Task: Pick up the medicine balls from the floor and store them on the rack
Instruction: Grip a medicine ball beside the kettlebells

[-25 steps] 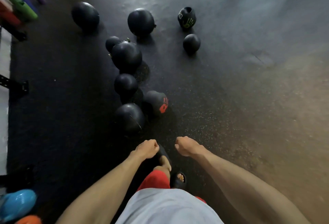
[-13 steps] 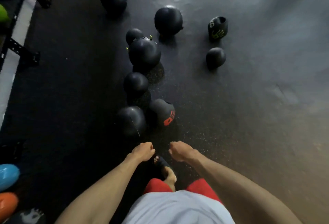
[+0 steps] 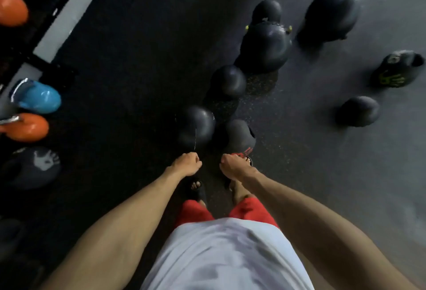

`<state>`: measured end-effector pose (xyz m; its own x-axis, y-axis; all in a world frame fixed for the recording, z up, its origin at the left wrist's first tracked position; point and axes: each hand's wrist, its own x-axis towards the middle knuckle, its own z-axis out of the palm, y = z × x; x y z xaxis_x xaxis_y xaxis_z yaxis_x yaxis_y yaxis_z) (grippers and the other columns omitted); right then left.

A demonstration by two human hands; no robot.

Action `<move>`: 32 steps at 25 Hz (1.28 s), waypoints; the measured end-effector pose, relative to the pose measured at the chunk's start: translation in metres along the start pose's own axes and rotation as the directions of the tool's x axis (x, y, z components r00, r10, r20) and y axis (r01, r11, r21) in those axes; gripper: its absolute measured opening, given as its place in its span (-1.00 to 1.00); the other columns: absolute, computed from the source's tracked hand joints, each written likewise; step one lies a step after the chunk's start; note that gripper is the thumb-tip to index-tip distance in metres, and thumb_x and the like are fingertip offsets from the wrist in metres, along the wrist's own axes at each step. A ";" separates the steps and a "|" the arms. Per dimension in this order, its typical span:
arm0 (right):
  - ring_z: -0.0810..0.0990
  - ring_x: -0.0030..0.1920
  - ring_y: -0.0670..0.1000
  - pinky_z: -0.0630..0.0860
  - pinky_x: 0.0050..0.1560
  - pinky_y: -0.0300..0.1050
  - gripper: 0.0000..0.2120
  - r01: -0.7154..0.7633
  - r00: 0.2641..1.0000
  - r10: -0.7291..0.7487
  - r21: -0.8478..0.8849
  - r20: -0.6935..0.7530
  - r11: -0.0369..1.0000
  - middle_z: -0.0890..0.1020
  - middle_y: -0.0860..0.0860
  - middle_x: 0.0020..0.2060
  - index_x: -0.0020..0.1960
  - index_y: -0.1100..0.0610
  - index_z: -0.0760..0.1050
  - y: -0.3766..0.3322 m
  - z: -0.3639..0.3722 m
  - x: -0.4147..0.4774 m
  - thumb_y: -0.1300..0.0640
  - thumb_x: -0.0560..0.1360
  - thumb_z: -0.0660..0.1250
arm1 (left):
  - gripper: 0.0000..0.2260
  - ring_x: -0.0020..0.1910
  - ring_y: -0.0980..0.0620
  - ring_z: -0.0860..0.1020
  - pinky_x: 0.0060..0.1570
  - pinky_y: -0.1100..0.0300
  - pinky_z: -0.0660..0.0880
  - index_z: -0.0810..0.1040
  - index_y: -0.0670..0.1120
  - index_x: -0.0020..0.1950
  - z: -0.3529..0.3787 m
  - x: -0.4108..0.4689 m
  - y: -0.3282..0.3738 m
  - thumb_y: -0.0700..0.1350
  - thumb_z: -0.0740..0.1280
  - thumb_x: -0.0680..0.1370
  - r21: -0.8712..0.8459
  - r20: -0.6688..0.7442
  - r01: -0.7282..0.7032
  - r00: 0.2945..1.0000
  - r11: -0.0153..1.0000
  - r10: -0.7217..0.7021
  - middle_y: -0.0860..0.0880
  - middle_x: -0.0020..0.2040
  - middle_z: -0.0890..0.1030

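The dark speckled rubber floor [image 3: 115, 128] fills the frame. Black medicine balls lie scattered on it from the centre to the upper right. The largest black ball with yellow-green tabs [image 3: 265, 47] is at upper centre, and a smooth black ball [image 3: 196, 127] lies at centre just beside a black ball with a red hand print [image 3: 239, 136]. A glossy blue weight [image 3: 34, 97] and a glossy orange weight [image 3: 25, 128] sit at the left edge. The left hand [image 3: 187, 164] and right hand [image 3: 231, 166], just below the two nearest balls, are curled into empty fists.
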<state>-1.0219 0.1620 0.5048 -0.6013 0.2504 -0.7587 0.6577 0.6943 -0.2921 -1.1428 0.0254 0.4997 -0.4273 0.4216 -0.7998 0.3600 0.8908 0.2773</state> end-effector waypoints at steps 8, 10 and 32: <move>0.56 0.24 0.20 0.52 0.20 0.10 -0.65 0.104 0.984 -0.089 -0.096 0.153 0.990 0.54 0.18 0.27 0.40 0.10 0.41 0.018 -0.043 0.140 0.10 0.65 0.11 | -0.77 0.23 -0.15 0.54 0.15 0.02 0.45 0.57 -0.07 0.22 -0.001 0.108 -0.001 -0.01 0.24 0.65 -0.381 -0.023 0.222 0.968 0.897 -0.250 -0.13 0.23 0.59; 0.52 0.29 0.21 0.49 0.25 0.07 -0.61 0.114 0.983 -0.100 -0.089 0.152 0.989 0.52 0.18 0.30 0.43 0.08 0.39 0.024 -0.035 0.191 0.11 0.62 0.15 | -0.76 0.26 -0.15 0.52 0.17 0.00 0.44 0.55 -0.07 0.25 0.011 0.154 -0.011 -0.02 0.22 0.66 -0.425 -0.026 0.248 0.958 0.871 -0.285 -0.11 0.26 0.57; -0.03 0.60 0.33 0.17 0.52 0.31 0.04 0.262 0.965 -0.263 -0.109 0.004 0.959 -0.07 0.34 0.59 0.60 -0.25 -0.33 -0.044 0.104 0.500 -0.02 0.52 0.46 | -0.41 0.47 -0.21 0.33 0.40 -0.14 0.32 -0.05 0.28 0.60 0.058 0.439 -0.279 0.09 0.20 0.66 -0.661 -0.117 0.323 0.847 0.678 -0.518 -0.13 0.58 0.22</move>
<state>-1.3047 0.1866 0.0782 -0.7515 0.0558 -0.6574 0.4235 0.8048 -0.4158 -1.3822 -0.0483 0.0404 -0.6456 -0.0844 -0.7590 -0.4419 0.8519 0.2812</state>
